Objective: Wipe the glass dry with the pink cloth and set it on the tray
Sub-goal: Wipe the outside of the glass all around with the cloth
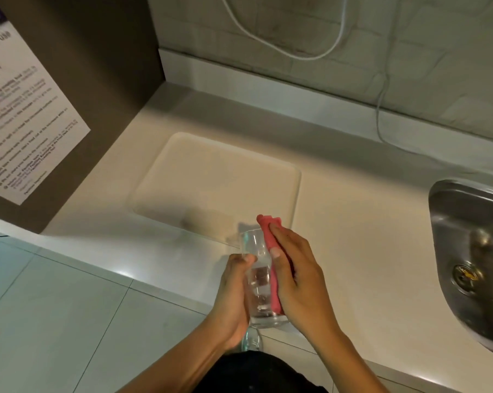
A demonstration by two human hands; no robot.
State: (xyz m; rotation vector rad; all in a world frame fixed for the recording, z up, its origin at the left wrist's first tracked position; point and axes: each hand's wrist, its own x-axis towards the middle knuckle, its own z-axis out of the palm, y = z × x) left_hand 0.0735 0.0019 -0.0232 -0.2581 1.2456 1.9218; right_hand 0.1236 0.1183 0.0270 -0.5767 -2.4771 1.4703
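Our left hand [234,296] gripped the glass [260,282] over the counter edge, rim pointing away toward the empty tray [183,154]. Our right hand [296,273] pressed the pink cloth [273,279] along its side. A steel sink [466,251] lay to the right.

Dim, warm, yellowish light. A bright glare patch sits on the glossy pale tiled floor [123,272]. Motion blur smears the steel sink [472,251], and wide-angle bending curves the edges.

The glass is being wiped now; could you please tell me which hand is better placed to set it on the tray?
Probably the left hand: it grips the glass, while the right hand presses the pink cloth against it.
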